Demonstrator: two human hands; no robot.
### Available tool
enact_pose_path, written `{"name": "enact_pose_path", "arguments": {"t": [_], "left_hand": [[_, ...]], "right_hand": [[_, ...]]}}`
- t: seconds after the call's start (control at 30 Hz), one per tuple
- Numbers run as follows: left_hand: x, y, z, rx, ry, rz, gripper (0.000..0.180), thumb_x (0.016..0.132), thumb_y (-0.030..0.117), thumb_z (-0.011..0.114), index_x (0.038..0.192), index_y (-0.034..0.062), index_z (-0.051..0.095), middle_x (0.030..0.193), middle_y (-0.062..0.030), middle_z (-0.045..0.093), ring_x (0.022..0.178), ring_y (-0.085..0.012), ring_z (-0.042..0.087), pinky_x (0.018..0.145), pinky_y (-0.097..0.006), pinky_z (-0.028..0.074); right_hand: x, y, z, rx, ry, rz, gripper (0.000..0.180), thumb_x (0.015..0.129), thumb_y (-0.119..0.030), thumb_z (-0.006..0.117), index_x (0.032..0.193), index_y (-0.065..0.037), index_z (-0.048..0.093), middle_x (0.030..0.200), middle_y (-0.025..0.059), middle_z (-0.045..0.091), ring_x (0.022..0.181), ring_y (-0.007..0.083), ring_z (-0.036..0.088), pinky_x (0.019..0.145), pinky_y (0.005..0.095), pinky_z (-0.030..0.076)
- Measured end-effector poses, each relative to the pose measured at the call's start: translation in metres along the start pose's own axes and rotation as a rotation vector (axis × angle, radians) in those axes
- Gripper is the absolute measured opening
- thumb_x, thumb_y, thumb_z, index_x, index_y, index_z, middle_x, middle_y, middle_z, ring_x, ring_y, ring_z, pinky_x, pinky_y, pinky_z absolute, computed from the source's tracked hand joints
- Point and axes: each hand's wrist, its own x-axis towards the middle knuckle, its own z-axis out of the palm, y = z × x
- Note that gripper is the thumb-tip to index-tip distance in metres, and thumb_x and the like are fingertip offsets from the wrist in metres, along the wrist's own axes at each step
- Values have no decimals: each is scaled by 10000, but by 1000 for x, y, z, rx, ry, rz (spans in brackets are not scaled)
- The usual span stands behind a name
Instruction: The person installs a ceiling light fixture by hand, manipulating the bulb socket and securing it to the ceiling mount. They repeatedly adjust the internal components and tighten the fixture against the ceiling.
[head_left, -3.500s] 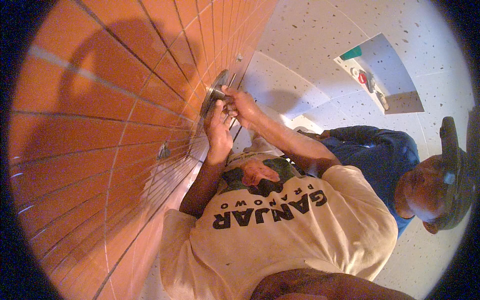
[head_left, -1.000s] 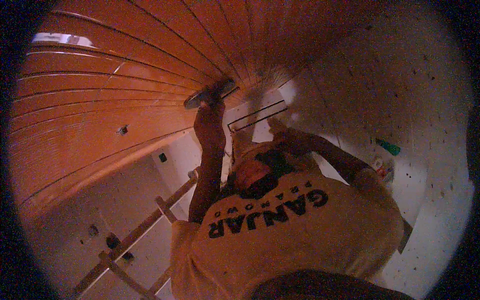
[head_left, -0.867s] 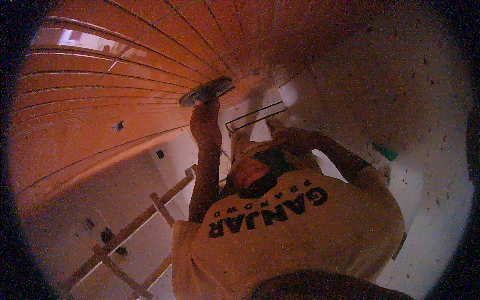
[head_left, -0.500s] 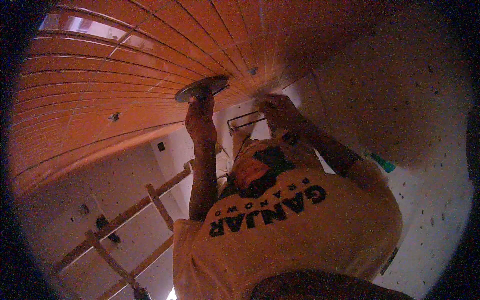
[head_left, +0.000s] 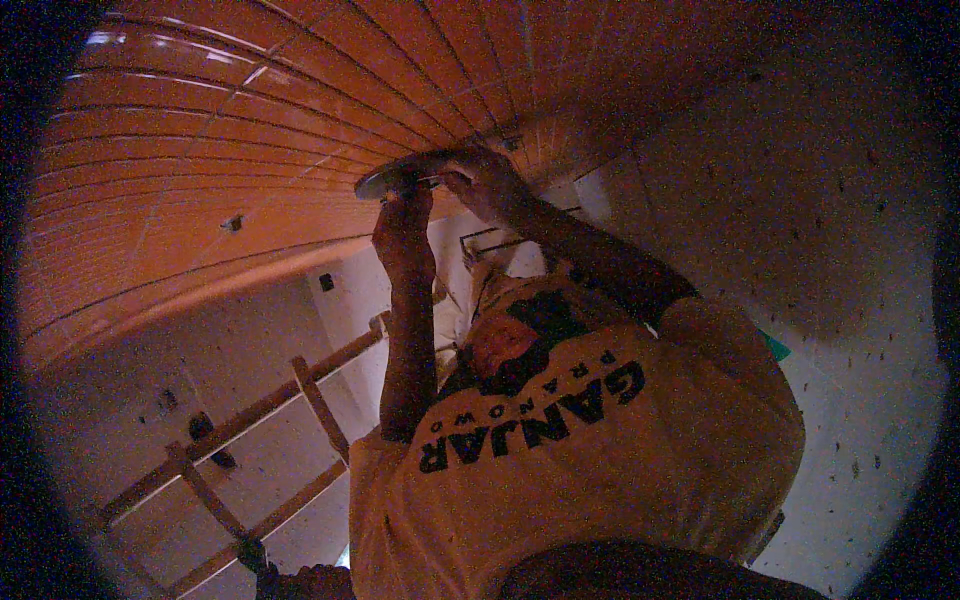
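My left hand [head_left: 403,222] is raised with its fingers closed around the underside of a flat, grey round disc [head_left: 377,183]. The disc lies close against or just under the glossy orange slatted panelling [head_left: 270,140]; I cannot tell whether they touch. My right hand [head_left: 490,188] is at the disc's right side, its fingers bent together near a thin pale edge. What those fingers pinch is too dark to make out. A small fitting [head_left: 512,141] sits on the panelling just beyond the right hand.
A wooden ladder-like frame [head_left: 240,430] runs across the lower left, with a dark shape [head_left: 255,555] against it. Another small fitting [head_left: 233,223] is on the panelling. A dark wall box [head_left: 327,282] and a green object [head_left: 778,346] also show.
My right hand has moved left and down from the panelling to the disc. My left hand stays on the disc, nearly in place. More of the dark shape shows at the lower left.
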Motion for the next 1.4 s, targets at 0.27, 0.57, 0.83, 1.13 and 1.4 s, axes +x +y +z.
{"name": "enact_pose_path", "arguments": {"t": [0.27,0.57,0.83,1.13,1.4], "left_hand": [[-1,15,4,194,-35,-5,324,956,159,431,1214,51,596,1252,-123,591,1171,-282,538,1018,-372,388],[-7,12,3,589,-71,200,270,946,189,471,1137,75,624,1139,-134,614,1064,-297,569,929,-382,429],[-14,21,16,205,23,-20,307,948,275,539,1036,-4,634,991,-155,637,925,-264,610,824,-374,482],[-22,11,25,111,32,142,352,978,286,494,1075,-38,591,1057,-126,622,998,-232,599,868,-362,498],[-25,32,23,291,-10,23,286,950,248,512,934,4,660,914,-132,652,879,-235,602,798,-378,468]], "right_hand": [[1,1,-5,-62,-8,-41,201,839,-147,647,1039,-124,653,916,121,664,854,317,624,767,418,496],[-3,-6,-11,-116,-15,-58,155,833,-149,653,973,-85,648,934,143,650,933,322,598,851,431,460],[-14,-4,-9,-110,-41,-93,158,818,-117,671,969,-78,649,956,148,636,912,323,605,842,422,472],[-25,-1,-6,-77,34,-53,157,812,-120,679,960,-86,641,921,145,621,896,339,607,799,415,494],[-28,0,-12,-145,53,-140,151,804,-111,675,945,-74,634,916,143,626,913,337,600,832,424,478]]}}
